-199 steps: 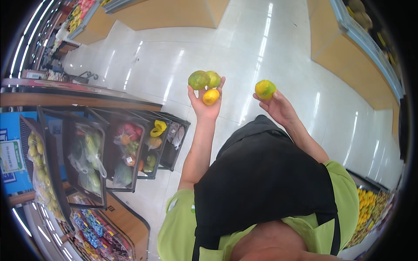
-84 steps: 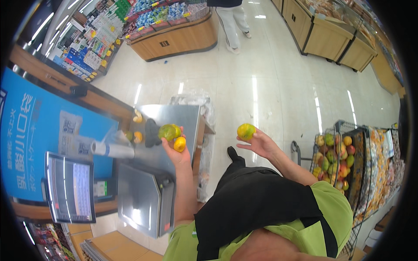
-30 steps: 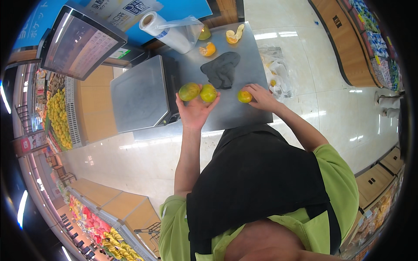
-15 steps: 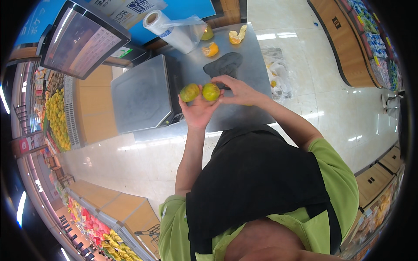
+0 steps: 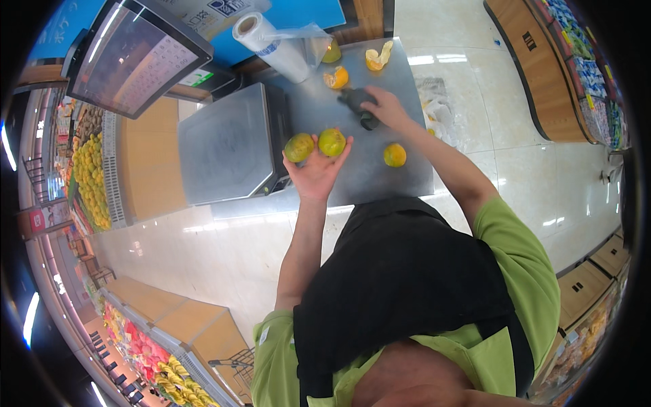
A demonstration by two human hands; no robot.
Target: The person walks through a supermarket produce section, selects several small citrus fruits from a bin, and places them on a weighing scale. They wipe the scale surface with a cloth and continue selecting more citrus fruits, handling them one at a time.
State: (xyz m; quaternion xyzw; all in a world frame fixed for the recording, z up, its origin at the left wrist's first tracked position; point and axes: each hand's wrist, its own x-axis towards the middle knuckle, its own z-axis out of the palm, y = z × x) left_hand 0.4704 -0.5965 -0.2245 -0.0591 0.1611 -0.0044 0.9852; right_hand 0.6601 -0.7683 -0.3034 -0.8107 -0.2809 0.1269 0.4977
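My left hand, palm up, holds two green-and-orange mandarins, one mandarin by the thumb and the other mandarin by the fingers. Farther off and to the right, my right hand grips a dark grey cloth, bunched up and slightly blurred, over the metal counter. Another mandarin, more orange, rests on the counter below my right forearm. Toward the back are a partly peeled mandarin and a second one with its peel folded open.
Left of the hands stands a weighing scale under a tilted touch screen. A roll of plastic bags leans at the back, its loose film partly covering a greenish fruit. A clear bag is beyond the counter's right edge.
My right hand has left the mandarins and moved away to the right, picking up the cloth that lay spread out. The orange mandarin on the counter is now uncovered. My left hand stays nearly in place.
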